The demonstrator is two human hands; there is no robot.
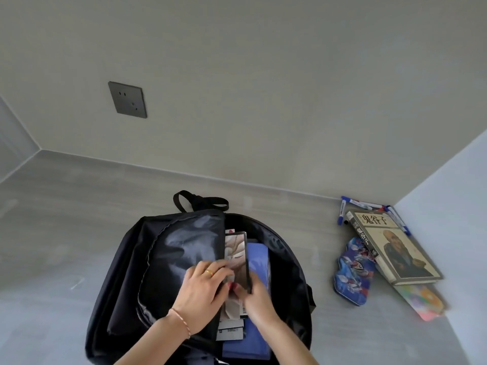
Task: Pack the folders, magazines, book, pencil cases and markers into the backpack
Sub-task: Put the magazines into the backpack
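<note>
The worktop (79,233), a grey surface set into a wall corner, carries everything. At its six o'clock lies the black backpack (163,259), flat on its back with the main compartment unzipped, so that flat items can slide in edge first. Inside, toward three o'clock of the opening, a blue folder (259,262) already lies against the back panel, with the magazines (235,250) stacked between it and the front flap.

At three o'clock, well apart from the backpack, the unpacked things wait in the corner. The book (395,248) lies face up on top of a colourful pencil case (427,302), and a blue printed pencil case (354,272) touches its spine. The markers (361,204) lie against the wall at two o'clock.

The left hand (203,288) rests on the front flap with its fingers curled over the edge onto the magazine covers, its grip probably holding the flap open while steadying them. The right hand (259,299) has its grip clenched round the magazines' right edge, likely to seat them deeper; it is blurred.
</note>
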